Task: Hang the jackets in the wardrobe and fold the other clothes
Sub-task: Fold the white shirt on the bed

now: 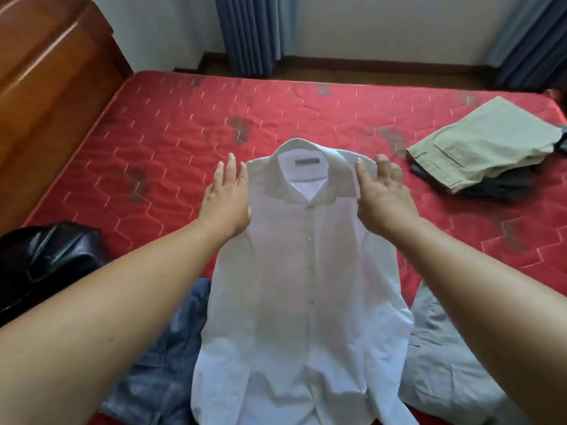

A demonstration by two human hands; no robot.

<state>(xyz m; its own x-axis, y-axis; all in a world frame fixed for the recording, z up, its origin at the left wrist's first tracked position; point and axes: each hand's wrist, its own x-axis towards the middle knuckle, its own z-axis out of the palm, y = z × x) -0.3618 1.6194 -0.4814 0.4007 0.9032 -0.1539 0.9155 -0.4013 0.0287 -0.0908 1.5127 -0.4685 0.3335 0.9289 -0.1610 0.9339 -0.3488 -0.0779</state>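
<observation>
Nearest, a faded blue denim garment (153, 363) and a pale grey cloth garment (445, 363) lie under the lower edges of a white button-front cotton shirt (306, 286). All three are cut off by the bottom of the view. The shirt lies face up, buttoned, in the middle of a red quilted mattress (171, 142), with its sleeves folded out of sight.

At the left edge, a crumpled black leather jacket (46, 259) is only partly in view.

The left hand (227, 194) lies with straight fingers flat along the shirt's shoulder. The right hand (380, 194) has relaxed, spread fingers, and its thumb rests against the other shoulder edge.

A grey neck label (306, 161) sits inside the collar, its writing too blurred to read.

Farther right, folded khaki trousers (484, 142) rest on a dark garment (491, 188) that is mostly hidden.

Beyond stand a brown wooden headboard (46, 72) and blue pleated curtains (251, 32).
</observation>
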